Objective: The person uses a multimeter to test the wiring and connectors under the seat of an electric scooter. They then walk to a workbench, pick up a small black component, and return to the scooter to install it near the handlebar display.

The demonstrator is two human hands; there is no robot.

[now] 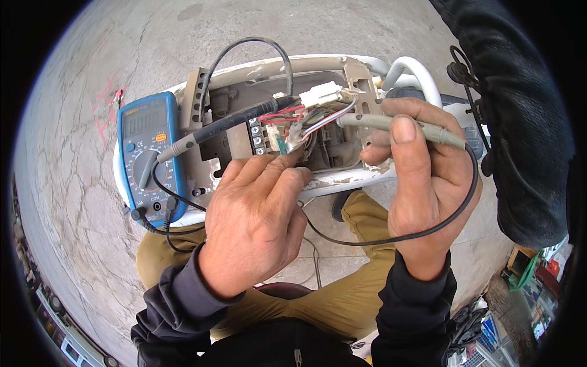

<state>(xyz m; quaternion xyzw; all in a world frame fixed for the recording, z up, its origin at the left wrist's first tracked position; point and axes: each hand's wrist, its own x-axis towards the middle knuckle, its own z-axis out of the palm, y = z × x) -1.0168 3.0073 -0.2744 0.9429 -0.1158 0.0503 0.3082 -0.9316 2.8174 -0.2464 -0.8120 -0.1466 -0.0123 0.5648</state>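
Note:
My right hand [425, 177] grips a grey multimeter probe [441, 135], thumb on top; its tip end points left into the wiring. My left hand [254, 214] is closed, index finger and thumb at a bundle of coloured wires [324, 123] with a green connector [281, 144]; the fingertips are partly hidden. A second probe, black and grey [223, 126], lies slanted across the frame, its tip end at a white plug connector [320, 94]. The blue multimeter [150, 131] rests at the left end of the white metal frame [351, 178], leads plugged in and display lit.
A terminal block with screws [257, 137] sits just left of the wires. A black lead [244, 40] loops over the frame's far side. At the right stands a large black padded cover [513, 122]. Crates and loose items [489, 333] lie lower right on the concrete.

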